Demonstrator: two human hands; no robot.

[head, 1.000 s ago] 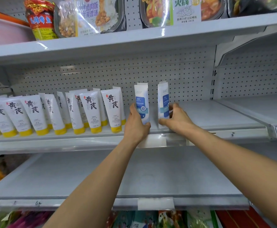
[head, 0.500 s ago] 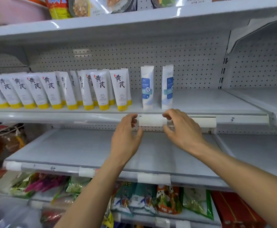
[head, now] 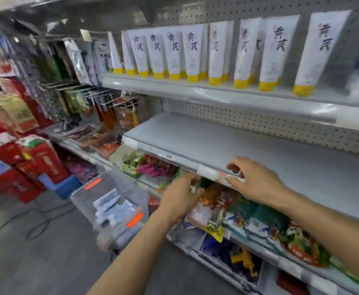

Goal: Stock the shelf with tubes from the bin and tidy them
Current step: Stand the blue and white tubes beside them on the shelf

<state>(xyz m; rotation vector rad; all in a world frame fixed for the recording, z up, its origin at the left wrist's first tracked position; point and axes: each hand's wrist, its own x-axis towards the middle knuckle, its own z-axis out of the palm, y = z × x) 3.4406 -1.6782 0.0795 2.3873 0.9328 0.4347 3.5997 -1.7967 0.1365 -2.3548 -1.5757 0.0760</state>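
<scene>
Both hands have dropped to the smooth grey shelf (head: 217, 141) below — left hand (head: 180, 196) and right hand (head: 257, 182) loosely curled, empty, at its front edge. White yellow-capped tubes (head: 192, 52) stand on the upper shelf (head: 174, 90); pale flat tubes (head: 108, 204) lie in the clear plastic bin (head: 82, 201) on the floor.

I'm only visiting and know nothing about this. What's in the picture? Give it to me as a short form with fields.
Setting: shop shelving, seen from a head camera
Upper shelf: row of yellow-capped tubes, standing
Bin: clear, on the floor left of the shelving, loose tubes inside
Left hand: fingers loosely curled, holding nothing, in front of snack packets
Right hand: holding nothing, at the middle shelf's front edge
</scene>
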